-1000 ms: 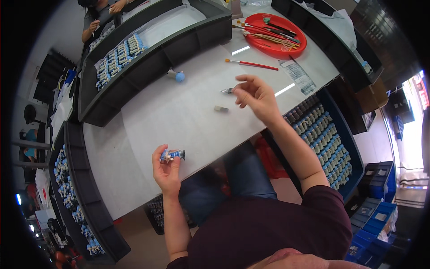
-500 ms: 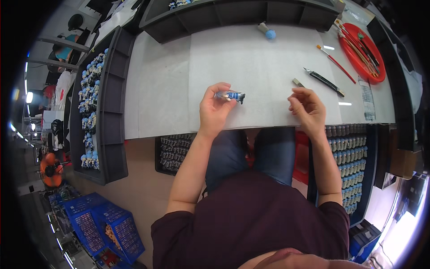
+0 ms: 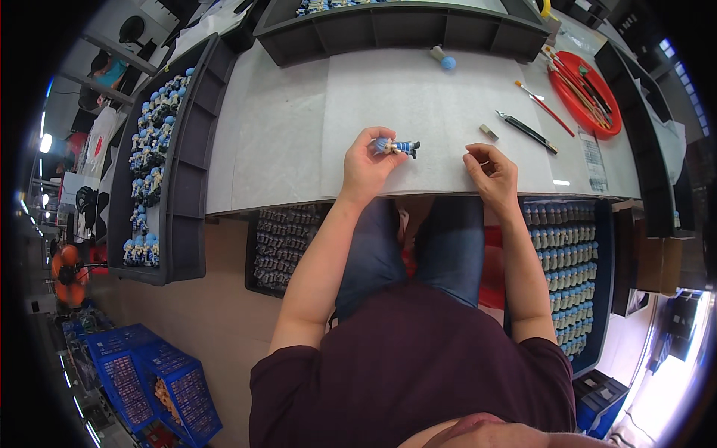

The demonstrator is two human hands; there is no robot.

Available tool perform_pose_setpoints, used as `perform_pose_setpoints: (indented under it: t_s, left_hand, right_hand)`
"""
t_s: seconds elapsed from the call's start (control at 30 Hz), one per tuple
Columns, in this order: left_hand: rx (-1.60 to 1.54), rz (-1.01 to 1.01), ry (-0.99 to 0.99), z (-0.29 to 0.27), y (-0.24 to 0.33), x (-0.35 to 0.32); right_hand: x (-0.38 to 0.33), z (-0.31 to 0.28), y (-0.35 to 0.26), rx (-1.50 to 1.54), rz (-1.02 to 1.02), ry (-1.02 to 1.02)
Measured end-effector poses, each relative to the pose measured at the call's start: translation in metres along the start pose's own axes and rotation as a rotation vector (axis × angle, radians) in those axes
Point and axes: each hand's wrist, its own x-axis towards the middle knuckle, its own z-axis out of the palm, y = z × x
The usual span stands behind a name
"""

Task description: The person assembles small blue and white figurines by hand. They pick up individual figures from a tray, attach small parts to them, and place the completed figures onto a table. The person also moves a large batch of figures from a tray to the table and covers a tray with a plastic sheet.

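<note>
Your left hand (image 3: 367,166) pinches a small figurine (image 3: 397,145) at its fingertips, just above the white table (image 3: 284,134); the toy looks light, rigid, a bit fragile at its thin limbs, so grip the torso. Your right hand (image 3: 489,173) sits apart, fingers curled, and whether it pinches some tiny part you can't tell; the figurine's details are too small to read

You sit in a figurine-painting workshop: trays of identical small figures (image 3: 149,160) ring your white surface (image 3: 284,134), brushes on a red plate (image 3: 609,123).
</note>
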Motion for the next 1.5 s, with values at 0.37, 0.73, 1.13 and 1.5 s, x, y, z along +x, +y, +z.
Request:
perform_pose_setpoints:
  t_s: [0.37, 0.73, 1.13, 1.5]
  left_hand:
    - [0.042, 0.052, -0.019, 0.0, -0.005, 0.0]
    - [0.066, 0.156, -0.046, 0.0, -0.008, 0.002]
    - [0.263, 0.133, -0.065, 0.003, -0.006, 0.001]
    - [0.359, 0.063, 0.012, 0.025, -0.003, -0.01]
  right_hand:
    - [-0.001, 0.0, 0.0, -0.035, 0.008, 0.018]
    - [0.0, -0.001, 0.0, -0.059, 0.017, 0.022]
    - [-0.004, -0.003, -0.004, -0.062, -0.035, 0.06]
    - [-0.004, -0.023, -0.001, -0.062, -0.372, -0.025]
